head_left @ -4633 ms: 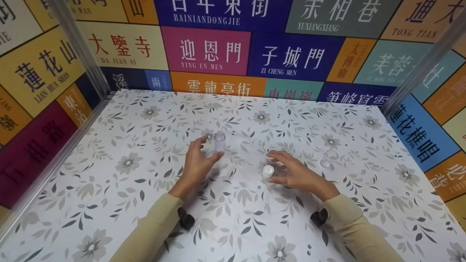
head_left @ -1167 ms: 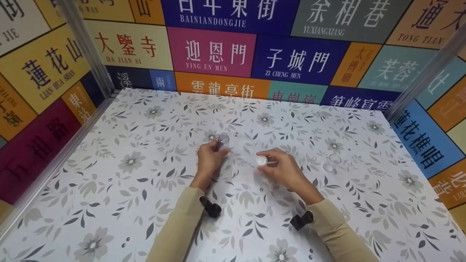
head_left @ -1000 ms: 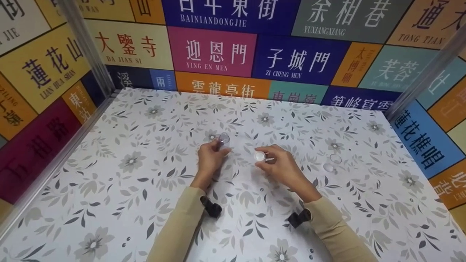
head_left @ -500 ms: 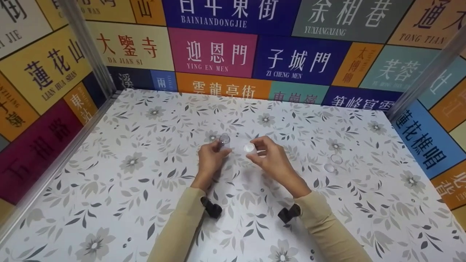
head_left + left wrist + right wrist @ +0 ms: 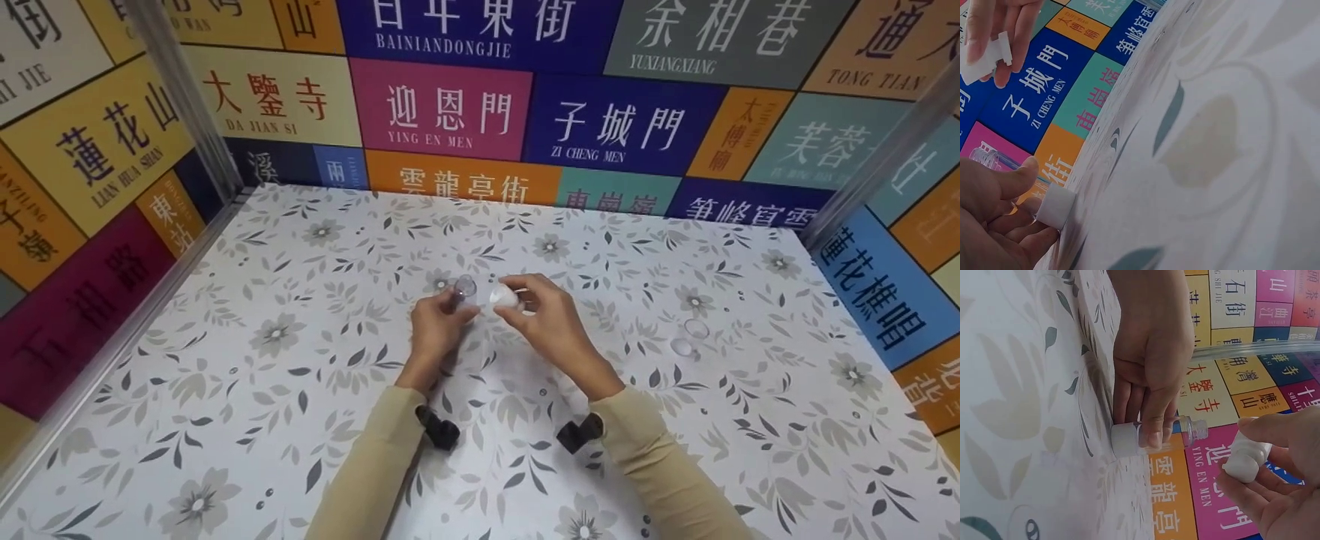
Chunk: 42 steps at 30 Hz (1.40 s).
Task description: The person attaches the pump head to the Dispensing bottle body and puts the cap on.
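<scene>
In the head view my left hand (image 5: 436, 330) grips a small clear bottle (image 5: 466, 287) near the middle of the table. The right wrist view shows this bottle upright, its bare threaded neck (image 5: 1200, 429) on top and a white band (image 5: 1124, 440) at its base, close to the tabletop. My right hand (image 5: 551, 319) pinches a white plastic bottle top (image 5: 503, 295) just right of the bottle, apart from it. In the right wrist view this top is tilted, with a rounded part (image 5: 1242, 465) turned toward the bottle. My fingers hide part of both things.
Two small clear round pieces (image 5: 696, 328) lie together on the table, to the right of my right hand. The table has a white floral cover (image 5: 300, 450). Panels with coloured signs (image 5: 442, 105) stand behind and at both sides, with clear posts (image 5: 187, 97) at the corners.
My left hand, earlier open beside the bottle, now grips it. My right hand has picked the white top up from the table, carried it left toward the bottle and tilted it.
</scene>
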### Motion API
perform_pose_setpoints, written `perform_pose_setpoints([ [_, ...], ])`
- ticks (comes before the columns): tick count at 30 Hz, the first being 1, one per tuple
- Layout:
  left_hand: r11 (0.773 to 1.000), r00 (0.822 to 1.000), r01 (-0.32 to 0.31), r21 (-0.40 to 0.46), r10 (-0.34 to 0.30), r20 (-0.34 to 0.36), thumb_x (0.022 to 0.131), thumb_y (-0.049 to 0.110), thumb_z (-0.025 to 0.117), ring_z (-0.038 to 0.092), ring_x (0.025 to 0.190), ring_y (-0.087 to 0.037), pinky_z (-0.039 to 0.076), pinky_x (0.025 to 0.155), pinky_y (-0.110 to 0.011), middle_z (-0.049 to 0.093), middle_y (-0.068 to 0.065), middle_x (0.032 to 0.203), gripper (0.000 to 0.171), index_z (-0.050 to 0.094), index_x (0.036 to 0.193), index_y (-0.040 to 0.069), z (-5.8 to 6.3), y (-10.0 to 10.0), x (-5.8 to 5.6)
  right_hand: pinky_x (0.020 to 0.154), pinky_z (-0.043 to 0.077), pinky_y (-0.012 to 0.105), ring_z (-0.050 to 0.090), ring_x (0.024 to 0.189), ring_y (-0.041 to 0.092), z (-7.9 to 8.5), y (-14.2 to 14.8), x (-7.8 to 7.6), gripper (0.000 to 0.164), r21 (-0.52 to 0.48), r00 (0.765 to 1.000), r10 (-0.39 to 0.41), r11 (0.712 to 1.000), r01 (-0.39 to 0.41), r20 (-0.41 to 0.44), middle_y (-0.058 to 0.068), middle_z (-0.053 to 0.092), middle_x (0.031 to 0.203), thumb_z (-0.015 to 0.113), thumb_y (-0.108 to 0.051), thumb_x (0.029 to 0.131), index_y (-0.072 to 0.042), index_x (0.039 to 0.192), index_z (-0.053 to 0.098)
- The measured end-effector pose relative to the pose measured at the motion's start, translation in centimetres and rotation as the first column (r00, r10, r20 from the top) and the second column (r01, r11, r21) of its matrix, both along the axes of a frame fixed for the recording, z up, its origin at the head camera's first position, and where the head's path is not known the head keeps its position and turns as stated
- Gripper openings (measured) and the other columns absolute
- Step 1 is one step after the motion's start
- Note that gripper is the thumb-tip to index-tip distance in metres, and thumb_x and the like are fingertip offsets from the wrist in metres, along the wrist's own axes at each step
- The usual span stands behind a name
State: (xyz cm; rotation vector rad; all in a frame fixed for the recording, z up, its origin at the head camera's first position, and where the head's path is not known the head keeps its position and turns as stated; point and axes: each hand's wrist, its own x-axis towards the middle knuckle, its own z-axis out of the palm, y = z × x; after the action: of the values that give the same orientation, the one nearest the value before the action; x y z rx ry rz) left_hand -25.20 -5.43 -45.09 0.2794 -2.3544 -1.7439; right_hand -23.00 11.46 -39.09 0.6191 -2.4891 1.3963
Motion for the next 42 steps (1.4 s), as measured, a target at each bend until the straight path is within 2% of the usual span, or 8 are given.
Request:
perform_pose_setpoints([
  [3, 1.000, 1.000, 0.002, -0.017, -0.003, -0.019, 0.081, 0.011, 0.081, 0.067, 0.100, -0.028, 0.053, 0.095, -0.042, 0.075, -0.020, 0.109, 0.030, 0.075, 0.108, -0.002, 0.0, 0.0, -0.1, 0.090, 0.058, 0.037, 0.070, 0.104, 0.031, 0.5, -0.4, -0.3, 0.041, 0.001, 1.000, -0.013, 1.000, 0.013, 0.013, 0.017, 0.069, 0.115, 0.077, -0.007, 0.085, -0.001, 0.123, 0.064],
  [8, 1.000, 1.000, 0.001, -0.021, -0.001, -0.014, 0.081, 0.012, 0.081, 0.067, 0.102, -0.026, 0.052, 0.096, -0.041, 0.075, -0.019, 0.111, 0.033, 0.075, 0.110, -0.001, 0.0, -0.1, -0.1, 0.092, 0.057, 0.037, 0.070, 0.107, 0.030, 1.0, -1.1, -0.8, 0.041, -0.017, 0.998, -0.045, 0.999, 0.046, 0.047, 0.016, 0.071, 0.114, 0.078, -0.009, 0.085, -0.001, 0.120, 0.060],
  [12, 1.000, 1.000, 0.010, -0.007, -0.010, 0.006, 0.082, 0.012, 0.080, 0.066, 0.101, -0.026, 0.052, 0.094, -0.040, 0.075, -0.017, 0.110, 0.032, 0.075, 0.110, -0.001, -0.1, 0.0, -0.1, 0.089, 0.057, 0.038, 0.070, 0.102, 0.027, 0.8, -1.4, -1.1, 0.033, -0.022, 0.998, -0.051, 0.998, 0.051, 0.028, 0.015, 0.072, 0.108, 0.078, -0.009, 0.085, -0.001, 0.113, 0.062],
  [17, 1.000, 1.000, 0.006, -0.008, -0.006, 0.008, 0.082, 0.012, 0.080, 0.068, 0.106, -0.025, 0.053, 0.096, -0.039, 0.074, -0.016, 0.115, 0.036, 0.073, 0.115, 0.000, -0.1, -0.1, 0.0, 0.087, 0.056, 0.039, 0.069, 0.100, 0.026, 0.6, -1.8, -1.4, 0.031, -0.002, 0.999, -0.042, 0.999, 0.042, -0.006, 0.013, 0.072, 0.110, 0.077, -0.009, 0.086, -0.002, 0.113, 0.065],
  [22, 1.000, 1.000, 0.020, 0.010, -0.020, -0.017, 0.083, 0.009, 0.079, 0.067, 0.097, -0.025, 0.054, 0.092, -0.039, 0.075, -0.019, 0.112, 0.033, 0.073, 0.114, -0.002, -0.2, -0.1, -0.2, 0.089, 0.058, 0.037, 0.069, 0.102, 0.027, 0.4, -2.2, -1.8, 0.031, -0.003, 0.999, -0.035, 0.999, 0.035, -0.032, 0.014, 0.070, 0.112, 0.077, -0.009, 0.086, -0.003, 0.114, 0.068],
  [31, 0.999, 0.999, 0.029, 0.018, -0.029, -0.040, 0.082, 0.008, 0.079, 0.069, 0.099, -0.026, 0.055, 0.091, -0.040, 0.075, -0.019, 0.110, 0.033, 0.073, 0.113, -0.002, -0.3, -0.1, -0.2, 0.085, 0.059, 0.034, 0.069, 0.101, 0.029, 0.2, -3.0, -2.2, 0.034, -0.040, 0.998, -0.059, 0.997, 0.059, 0.007, 0.015, 0.063, 0.112, 0.079, -0.008, 0.084, -0.002, 0.116, 0.068],
  [36, 0.999, 0.999, 0.034, 0.001, -0.034, -0.030, 0.083, 0.010, 0.079, 0.069, 0.101, -0.027, 0.054, 0.094, -0.040, 0.075, -0.018, 0.111, 0.033, 0.073, 0.113, -0.001, -0.3, -0.2, -0.3, 0.085, 0.059, 0.036, 0.069, 0.100, 0.026, 0.0, -3.4, -2.4, 0.038, -0.089, 0.992, -0.121, 0.988, 0.124, 0.047, 0.015, 0.071, 0.113, 0.081, -0.009, 0.082, -0.001, 0.113, 0.061],
  [42, 0.999, 0.998, 0.033, -0.025, -0.034, -0.046, 0.082, 0.009, 0.080, 0.069, 0.099, -0.026, 0.055, 0.090, -0.040, 0.076, -0.018, 0.107, 0.032, 0.074, 0.112, -0.002, -0.3, -0.2, -0.3, 0.081, 0.058, 0.027, 0.070, 0.097, 0.024, -0.3, -3.9, -2.6, 0.033, -0.228, 0.989, -0.143, 0.962, 0.150, 0.047, 0.014, 0.073, 0.107, 0.080, -0.014, 0.083, -0.001, 0.108, 0.064],
])
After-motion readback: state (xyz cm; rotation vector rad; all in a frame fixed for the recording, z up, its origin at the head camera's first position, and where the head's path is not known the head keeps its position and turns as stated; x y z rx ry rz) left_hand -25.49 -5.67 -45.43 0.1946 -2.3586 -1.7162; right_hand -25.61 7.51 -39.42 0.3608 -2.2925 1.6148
